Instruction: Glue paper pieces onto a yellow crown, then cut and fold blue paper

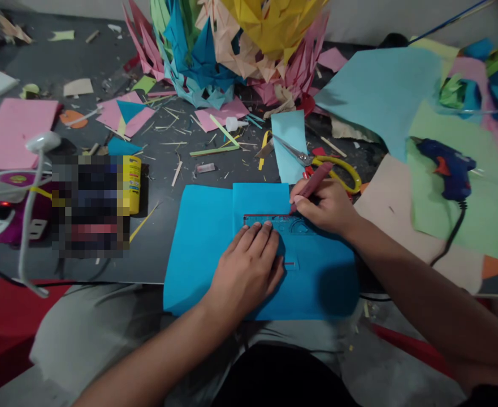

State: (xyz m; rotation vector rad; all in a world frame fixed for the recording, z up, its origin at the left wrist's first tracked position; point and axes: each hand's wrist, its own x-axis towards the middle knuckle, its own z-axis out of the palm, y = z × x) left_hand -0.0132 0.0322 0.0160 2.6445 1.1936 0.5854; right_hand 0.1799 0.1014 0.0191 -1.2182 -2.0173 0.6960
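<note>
Far left on the table [157,249]: pink paper [15,135] lies flat. In front of it sits a purple power strip [34,217] with white cables. Next to the right: a yellow container [132,185], its left side hidden by a pixelated block; its label carries print too small to read.

Center: a large blue sheet [202,249] lies at the front of the table and overhangs the edge. A smaller blue piece [261,198] rests on its upper part. The left hand [246,263] is laid flat, fingers extended and not clenched, fingertips on a transparent ruler [307,227]. The ruler spans the lower part of the smaller piece and extends right onto the large sheet. Its graduations and cut-out shapes are visible; the numerals are not legible. A red line runs along the ruler's upper edge, above the left fingertips. A short red mark lies just right of the left thumb.

To the right, the right hand [327,206] grasps a red marker [319,180], tip down at the right end of the line. No lettering can be read on the marker.

Beyond the right hand: scissors [345,174] with yellow handles. Far right: a dark blue glue gun [450,164] with an orange trigger lies on light green paper [486,226]; any markings are unreadable.
</note>
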